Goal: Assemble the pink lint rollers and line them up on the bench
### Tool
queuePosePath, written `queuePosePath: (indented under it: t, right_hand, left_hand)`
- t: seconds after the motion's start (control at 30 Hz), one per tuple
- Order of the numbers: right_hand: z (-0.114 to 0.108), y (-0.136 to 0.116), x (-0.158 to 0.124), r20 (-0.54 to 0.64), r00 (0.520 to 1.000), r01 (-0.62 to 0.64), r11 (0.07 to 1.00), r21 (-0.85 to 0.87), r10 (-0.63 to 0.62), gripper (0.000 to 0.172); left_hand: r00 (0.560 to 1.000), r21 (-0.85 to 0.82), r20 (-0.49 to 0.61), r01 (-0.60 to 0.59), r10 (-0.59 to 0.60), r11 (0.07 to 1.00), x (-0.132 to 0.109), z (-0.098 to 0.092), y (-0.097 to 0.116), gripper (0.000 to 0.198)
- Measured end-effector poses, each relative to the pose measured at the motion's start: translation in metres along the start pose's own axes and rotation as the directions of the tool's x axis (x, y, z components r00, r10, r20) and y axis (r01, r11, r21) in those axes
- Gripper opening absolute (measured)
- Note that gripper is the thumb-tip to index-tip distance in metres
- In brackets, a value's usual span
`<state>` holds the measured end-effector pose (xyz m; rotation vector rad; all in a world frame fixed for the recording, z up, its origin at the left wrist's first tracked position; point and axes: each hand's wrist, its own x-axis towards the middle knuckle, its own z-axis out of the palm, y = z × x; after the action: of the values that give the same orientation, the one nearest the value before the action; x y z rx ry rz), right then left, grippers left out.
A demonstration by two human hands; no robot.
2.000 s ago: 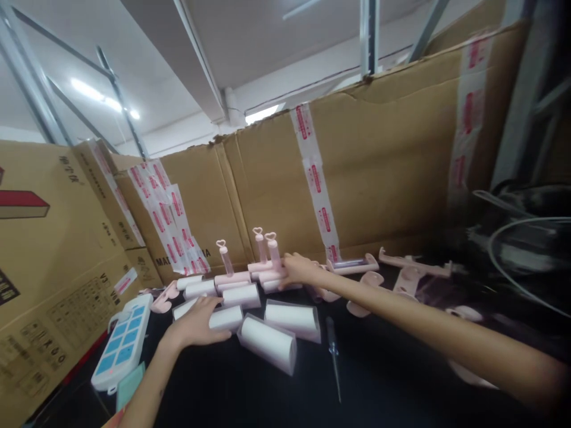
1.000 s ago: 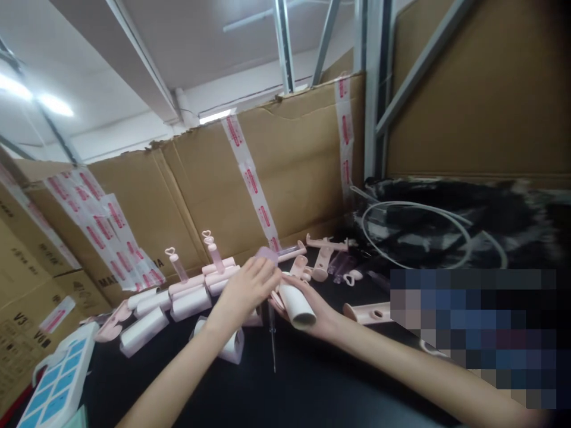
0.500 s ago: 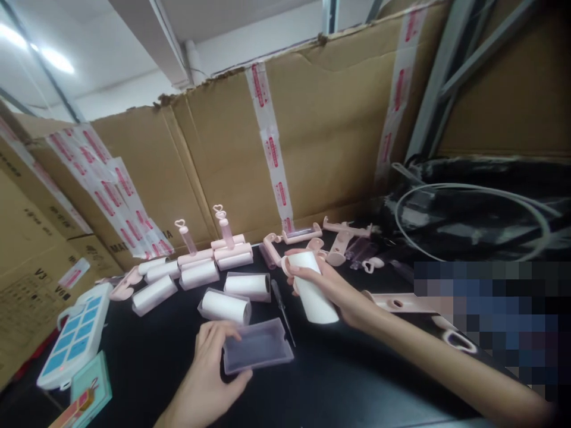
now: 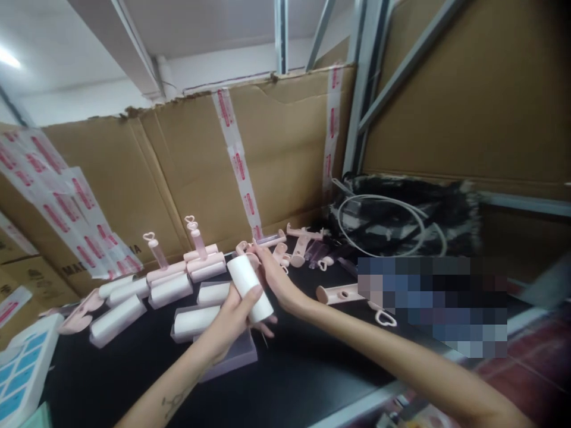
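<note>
Both my hands hold one white lint roll (image 4: 248, 284) tilted above the black table (image 4: 312, 374). My left hand (image 4: 229, 326) wraps round its lower end, thumb on top. My right hand (image 4: 277, 279) grips the upper end, where a pink part shows at the fingertips. A clear plastic cover (image 4: 232, 358) sits just under my left hand; I cannot tell whether the hand touches it. A row of white rolls on pink handles (image 4: 196, 264) with heart-shaped tops stands behind.
More white rolls in clear covers (image 4: 116, 318) lie to the left. Loose pink handle parts (image 4: 339, 292) are scattered to the right. A black bag with a white cord (image 4: 401, 220) fills the back right. Cardboard boxes (image 4: 276, 160) wall the table, with a blue-and-white device (image 4: 22, 371) at the far left.
My left hand left the clear cover on the table and rose to the white roll, which my right hand kept hold of. The camera swung to the right.
</note>
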<state>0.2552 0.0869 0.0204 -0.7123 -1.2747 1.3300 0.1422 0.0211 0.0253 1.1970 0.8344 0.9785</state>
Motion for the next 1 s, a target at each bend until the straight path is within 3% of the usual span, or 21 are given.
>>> queuePosePath:
  t: [0.1, 0.17, 0.3, 0.43, 0.6, 0.8, 0.93, 1.0]
  right_hand:
    - [-0.01, -0.003, 0.002, -0.063, 0.997, 0.045, 0.998, -0.033, -0.047, 0.03]
    - [-0.013, -0.007, 0.001, -0.031, 0.998, 0.054, 0.997, -0.056, -0.056, 0.033]
    - [-0.013, -0.012, -0.001, 0.028, 0.992, 0.127, 0.987, -0.095, -0.125, 0.021]
    - [-0.009, -0.015, -0.006, 0.102, 0.983, 0.163, 0.982, -0.099, -0.153, 0.014]
    - [-0.006, -0.019, -0.014, 0.14, 0.971, 0.22, 0.958, -0.184, -0.196, 0.021]
    - [-0.009, -0.02, -0.019, 0.307, 0.889, 0.431, 0.846, -0.314, -0.339, 0.017]
    - [-0.012, -0.02, -0.02, 0.313, 0.888, 0.45, 0.782, -0.431, -0.338, 0.014]
    - [-0.013, -0.02, -0.02, 0.323, 0.888, 0.442, 0.798, -0.41, -0.327, 0.014]
  left_hand:
    - [0.998, 0.033, 0.033, 0.053, -0.054, 0.998, -0.001, -0.009, -0.004, 0.056]
    - [0.996, 0.079, 0.049, 0.071, -0.075, 0.994, -0.002, -0.016, -0.006, 0.056]
    - [0.998, 0.208, 0.023, 0.06, -0.067, 0.976, -0.003, -0.028, -0.006, 0.063]
    - [1.0, 0.394, -0.024, 0.001, 0.01, 0.919, -0.006, -0.039, -0.006, 0.066]
    - [0.984, 0.61, -0.084, -0.074, 0.157, 0.789, -0.006, -0.047, -0.004, 0.065]
    - [0.989, 0.614, -0.009, -0.113, 0.151, 0.782, -0.01, -0.047, -0.002, 0.089]
    - [0.985, 0.642, 0.078, -0.17, 0.156, 0.747, -0.016, -0.046, 0.005, 0.088]
    - [0.986, 0.659, 0.097, -0.167, 0.138, 0.733, -0.018, -0.046, 0.01, 0.085]
